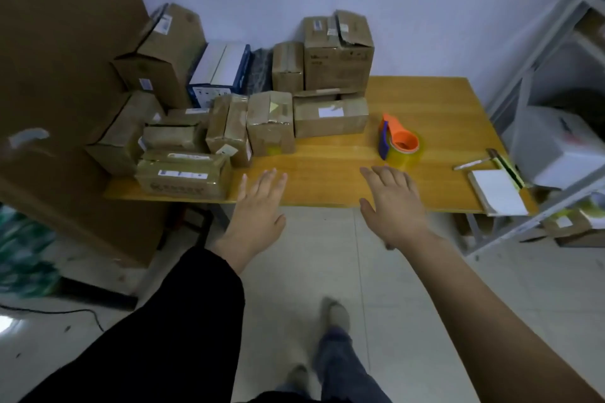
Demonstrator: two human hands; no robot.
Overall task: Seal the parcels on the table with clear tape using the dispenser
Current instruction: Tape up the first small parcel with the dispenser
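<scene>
Several brown cardboard parcels [268, 123] crowd the left half and back of a wooden table [435, 101]. An orange and blue tape dispenser [397, 141] with a clear tape roll stands on the table right of the parcels. My left hand [260, 203] hovers open over the table's front edge, near a flat taped parcel [183, 175]. My right hand [393, 203] reaches out open, fingers straight, just short of the dispenser and apart from it. Neither hand holds anything.
A white notepad [497, 191], a pen [471, 164] and a ruler-like strip lie at the table's right front corner. A metal shelf [543, 52] with boxes stands to the right. A tall cardboard sheet [62, 75] leans at the left. My feet stand on tiled floor.
</scene>
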